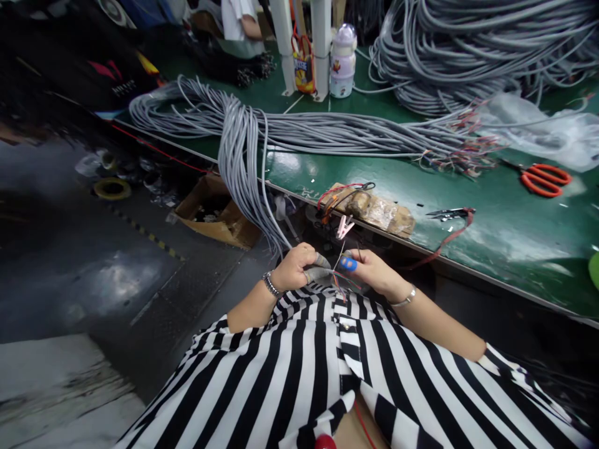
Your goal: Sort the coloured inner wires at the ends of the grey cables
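My left hand (297,268), with covered fingertips, is closed around the end of a grey cable (274,224). Thin coloured wires (341,279) fan out from that end toward the right. Close beside them, my right hand (369,269) is pinched, a blue covering on one finger; a thin pale strand rises near its fingertips. What exactly the right fingers grip is too small to make out. A pink clothespin (345,227) is just above, at the table edge. The cable hangs down from a large grey bundle (243,134) on the green table.
On the green table (468,255) lie orange-handled scissors (545,179), black snips (452,214) with a red strap, and a taped block (374,209). A bottle (344,62) stands behind, near coiled cables (468,50). A cardboard box (218,212) sits below. Another person (241,25) is at the back.
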The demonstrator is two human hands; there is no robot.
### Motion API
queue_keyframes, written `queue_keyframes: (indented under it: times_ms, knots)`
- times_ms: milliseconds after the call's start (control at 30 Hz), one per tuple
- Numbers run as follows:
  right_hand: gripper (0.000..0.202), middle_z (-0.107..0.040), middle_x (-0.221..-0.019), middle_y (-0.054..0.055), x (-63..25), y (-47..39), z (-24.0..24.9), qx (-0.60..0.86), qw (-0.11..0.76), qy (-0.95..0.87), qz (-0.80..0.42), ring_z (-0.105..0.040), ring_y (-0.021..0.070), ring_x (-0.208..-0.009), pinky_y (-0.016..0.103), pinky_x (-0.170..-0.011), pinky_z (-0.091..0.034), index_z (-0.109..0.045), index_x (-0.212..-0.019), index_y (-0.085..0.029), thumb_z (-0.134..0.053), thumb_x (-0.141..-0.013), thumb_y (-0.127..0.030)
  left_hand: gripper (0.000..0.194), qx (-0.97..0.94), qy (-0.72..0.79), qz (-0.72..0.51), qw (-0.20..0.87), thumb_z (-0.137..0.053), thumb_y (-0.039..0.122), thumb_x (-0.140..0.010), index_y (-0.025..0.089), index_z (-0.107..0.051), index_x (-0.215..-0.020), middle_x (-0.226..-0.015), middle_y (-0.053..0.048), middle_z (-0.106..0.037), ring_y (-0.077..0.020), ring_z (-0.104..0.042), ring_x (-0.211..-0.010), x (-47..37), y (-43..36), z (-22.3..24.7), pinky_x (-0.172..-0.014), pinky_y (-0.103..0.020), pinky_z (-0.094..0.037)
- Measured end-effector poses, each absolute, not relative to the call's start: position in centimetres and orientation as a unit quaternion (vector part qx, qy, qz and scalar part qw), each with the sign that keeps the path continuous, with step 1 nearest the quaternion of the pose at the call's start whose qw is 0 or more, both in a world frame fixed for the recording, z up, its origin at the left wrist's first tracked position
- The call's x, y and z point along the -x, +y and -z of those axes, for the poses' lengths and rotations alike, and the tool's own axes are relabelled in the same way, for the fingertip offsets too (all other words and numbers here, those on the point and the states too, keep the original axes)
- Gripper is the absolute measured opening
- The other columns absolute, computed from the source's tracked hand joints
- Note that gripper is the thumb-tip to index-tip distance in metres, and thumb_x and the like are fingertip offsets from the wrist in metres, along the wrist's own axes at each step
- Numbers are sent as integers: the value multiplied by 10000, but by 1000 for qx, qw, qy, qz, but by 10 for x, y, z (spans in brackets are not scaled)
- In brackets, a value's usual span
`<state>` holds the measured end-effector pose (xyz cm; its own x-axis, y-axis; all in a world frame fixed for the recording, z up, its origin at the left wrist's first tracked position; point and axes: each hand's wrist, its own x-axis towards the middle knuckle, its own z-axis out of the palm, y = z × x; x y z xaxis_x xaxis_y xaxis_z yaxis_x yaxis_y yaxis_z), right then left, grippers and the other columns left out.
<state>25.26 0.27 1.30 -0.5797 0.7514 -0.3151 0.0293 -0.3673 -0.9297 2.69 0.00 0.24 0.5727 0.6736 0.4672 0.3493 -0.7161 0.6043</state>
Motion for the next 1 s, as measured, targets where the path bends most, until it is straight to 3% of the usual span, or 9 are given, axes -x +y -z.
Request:
queue_keyframes:
  times_ms: [100,267,333,467,567,667,767,1000]
  knots:
    - [456,-513,-496,-47,-243,2,-12,394,255,-498,-729,-342,47,-403,201,-386,-222,-528,-644,-172,-798,-624,-539,354,-849,308,-348,251,-563,491,-907,181,-717,-834,-647,-26,-649,-134,-577,-641,-26,0,-1,-721,-286,-450]
    - [440,-334,-439,-103,-240,12,-3,471,403,-373,-691,-220,26,-383,187,-370,-132,-438,-600,-199,-797,-625,-452,302,-800,312,-393,328,-621,445,-884,169,-725,-822,-660,-39,-658,-135,-576,-658,-22,-3,-5,-700,-275,-471]
    - [446,-347,-460,-101,-244,22,0,476,441,-321,-690,-179,17,-378,182,-368,-87,-441,-625,-199,-789,-634,-477,274,-771,317,-420,359,-646,421,-872,166,-731,-823,-677,-45,-664,-135,-576,-664,-20,-4,-7,-683,-269,-476]
    - [536,-430,-518,-63,-248,40,-2,421,386,-293,-767,-133,10,-391,180,-366,-46,-497,-653,-176,-692,-678,-675,265,-714,363,-460,383,-665,411,-858,158,-739,-841,-741,-56,-685,-131,-595,-679,-23,0,-7,-665,-257,-490]
    - [557,-449,-543,-54,-244,47,-5,371,328,-323,-806,-145,15,-408,180,-367,-56,-547,-688,-162,-705,-660,-695,317,-687,401,-454,401,-671,457,-840,147,-736,-837,-710,-49,-679,-133,-606,-663,-30,7,-6,-649,-253,-503]
    - [531,-477,-563,-49,-236,48,-2,393,396,-367,-745,-189,22,-408,188,-366,-87,-557,-703,-170,-750,-644,-661,362,-666,421,-455,416,-669,497,-828,141,-730,-827,-701,-47,-682,-127,-603,-647,-39,13,-4,-626,-243,-506]
    - [566,-413,-509,-58,-228,48,4,423,461,-382,-680,-230,40,-409,206,-375,-122,-524,-666,-186,-699,-657,-724,375,-654,422,-462,426,-671,505,-823,134,-723,-826,-715,-46,-692,-107,-582,-605,-43,18,2,-601,-232,-499]
    - [639,-256,-480,-99,-221,53,3,382,418,-340,-751,-130,58,-430,235,-396,-107,-476,-691,-212,-608,-634,-835,385,-659,414,-446,443,-660,497,-836,115,-709,-825,-676,-32,-675,-86,-536,-546,-48,24,7,-549,-218,-471]
